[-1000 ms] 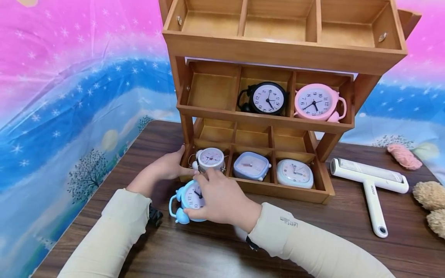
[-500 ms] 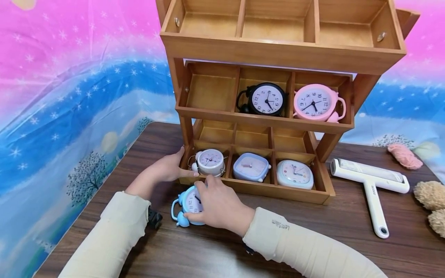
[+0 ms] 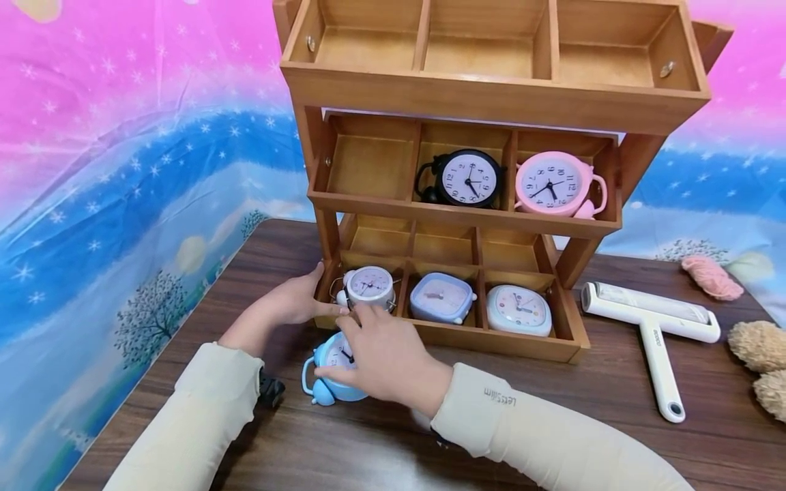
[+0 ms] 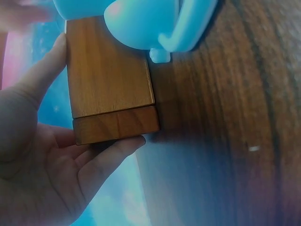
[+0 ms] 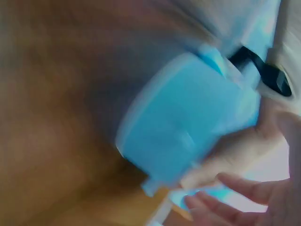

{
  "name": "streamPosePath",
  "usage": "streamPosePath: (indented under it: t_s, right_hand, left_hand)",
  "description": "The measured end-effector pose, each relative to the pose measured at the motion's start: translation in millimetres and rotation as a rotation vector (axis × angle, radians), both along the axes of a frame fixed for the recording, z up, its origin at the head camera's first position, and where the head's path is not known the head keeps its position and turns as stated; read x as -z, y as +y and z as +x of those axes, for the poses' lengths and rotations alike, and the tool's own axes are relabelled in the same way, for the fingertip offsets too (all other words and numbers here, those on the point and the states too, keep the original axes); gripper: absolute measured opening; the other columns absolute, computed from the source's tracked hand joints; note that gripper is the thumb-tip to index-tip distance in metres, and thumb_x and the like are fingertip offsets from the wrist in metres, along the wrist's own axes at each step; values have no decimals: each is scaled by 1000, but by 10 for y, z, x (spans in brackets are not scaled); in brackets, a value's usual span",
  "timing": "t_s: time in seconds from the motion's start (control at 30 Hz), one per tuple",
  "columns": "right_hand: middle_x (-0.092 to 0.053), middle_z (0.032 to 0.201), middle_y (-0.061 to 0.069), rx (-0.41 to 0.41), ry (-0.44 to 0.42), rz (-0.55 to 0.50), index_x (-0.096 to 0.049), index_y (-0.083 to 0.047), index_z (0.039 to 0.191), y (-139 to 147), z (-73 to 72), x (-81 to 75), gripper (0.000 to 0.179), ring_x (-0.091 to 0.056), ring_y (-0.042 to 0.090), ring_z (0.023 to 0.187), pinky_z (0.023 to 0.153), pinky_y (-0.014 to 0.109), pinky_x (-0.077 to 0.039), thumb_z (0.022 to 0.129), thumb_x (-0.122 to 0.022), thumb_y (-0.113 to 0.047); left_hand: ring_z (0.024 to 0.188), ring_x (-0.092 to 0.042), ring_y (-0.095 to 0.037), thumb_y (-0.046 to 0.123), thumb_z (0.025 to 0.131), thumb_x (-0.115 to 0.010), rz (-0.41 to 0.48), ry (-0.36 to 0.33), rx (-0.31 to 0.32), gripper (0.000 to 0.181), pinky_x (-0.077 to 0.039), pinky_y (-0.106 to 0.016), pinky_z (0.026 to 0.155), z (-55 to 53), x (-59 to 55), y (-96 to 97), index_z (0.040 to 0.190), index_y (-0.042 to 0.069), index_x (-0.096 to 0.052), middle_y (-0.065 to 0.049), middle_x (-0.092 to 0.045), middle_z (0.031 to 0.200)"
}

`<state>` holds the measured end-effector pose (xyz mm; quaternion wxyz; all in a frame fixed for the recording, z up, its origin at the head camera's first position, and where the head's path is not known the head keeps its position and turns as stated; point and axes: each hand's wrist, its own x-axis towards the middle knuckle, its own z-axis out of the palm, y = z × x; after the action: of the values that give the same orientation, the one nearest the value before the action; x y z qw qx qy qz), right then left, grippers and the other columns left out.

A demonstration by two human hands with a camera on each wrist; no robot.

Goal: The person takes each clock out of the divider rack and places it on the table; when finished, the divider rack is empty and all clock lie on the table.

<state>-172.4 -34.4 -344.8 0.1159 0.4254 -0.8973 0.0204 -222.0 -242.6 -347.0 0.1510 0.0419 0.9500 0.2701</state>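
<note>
A light blue alarm clock (image 3: pixel 340 389) lies face up on the table before the shelf's left corner, its handle pointing left. My right hand (image 3: pixel 387 354) is over it, thumb across the dial and fingers spread. In the right wrist view, the blue clock (image 5: pixel 183 122) is blurred, with gaps between it and the right fingers (image 5: pixel 244 188). My left hand (image 3: pixel 288 300) grips the left end of the wooden shelf's bottom tier (image 4: pixel 110 70), thumb on the front and fingers behind. Just inside that end sits a white twin-bell clock (image 3: pixel 370 285).
Beside the white clock, a lavender clock (image 3: pixel 442 298) and a pale mint clock (image 3: pixel 519 310) fill the bottom compartments. A black clock (image 3: pixel 469 179) and a pink clock (image 3: pixel 555 184) occupy the middle tier. Right of the shelf lie a white lint roller (image 3: pixel 653 327), pink yarn (image 3: pixel 712 276) and a fluffy tan thing (image 3: pixel 761 354).
The blue clock has come down slightly toward me, away from the white clock. My right thumb has shifted from its lower edge up over the dial. The left hand keeps its grip.
</note>
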Motion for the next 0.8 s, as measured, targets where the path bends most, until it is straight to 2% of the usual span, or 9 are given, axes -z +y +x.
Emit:
streamPosePath:
  t_s: [0.07,0.2,0.33,0.43,0.6,0.7,0.8]
  right_hand:
    - [-61,111,5,-35,68,-81,-67,-14,125,39,-61,-153,66,-63,17,92,63,30,-55,91,-52,-69]
    - [-60,114,5,-23,124,-226,-68,-15,120,154,-278,-547,47,-59,19,97,71,33,-54,95,-59,-54]
    - [-55,126,10,91,165,-273,-64,-15,128,326,-581,-919,46,-53,27,112,88,43,-50,96,-58,-48]
    - [-51,134,15,207,192,-272,-61,-15,133,464,-805,-1122,51,-48,36,122,98,52,-42,96,-57,-50]
    - [-41,143,21,406,146,-233,-52,-16,143,650,-1056,-1303,62,-40,43,129,102,59,-34,96,-54,-56]
    - [-39,145,25,499,94,-190,-44,-15,150,722,-1124,-1348,71,-39,46,130,103,63,-30,95,-53,-59]
    - [-39,144,27,555,56,-156,-37,-16,154,773,-1157,-1376,80,-38,47,130,104,68,-23,92,-52,-64]
  left_hand:
    - [136,-38,-47,47,95,-64,-1,3,7,105,-35,-58,107,2,3,-13,156,-6,3,-33,-29,154]
    - [137,-36,-47,50,93,-65,-7,-2,-1,108,-34,-58,108,0,12,-24,156,-5,3,-32,-27,155]
    - [139,-34,-47,52,92,-66,7,-22,-29,109,-32,-59,110,-2,15,-20,157,-3,3,-32,-25,156]
    - [139,-33,-47,52,91,-66,0,-27,-42,110,-31,-59,110,-8,22,-14,157,-3,2,-32,-25,156]
    - [139,-34,-48,52,91,-67,-10,-21,-43,110,-32,-58,110,-16,34,-1,157,-4,2,-32,-26,155]
    - [139,-34,-48,52,91,-67,-8,-18,-41,110,-32,-59,109,-21,35,4,157,-4,2,-32,-26,155]
    - [139,-33,-48,52,91,-67,-7,-17,-40,110,-33,-59,109,-26,24,16,156,-4,1,-33,-26,155]
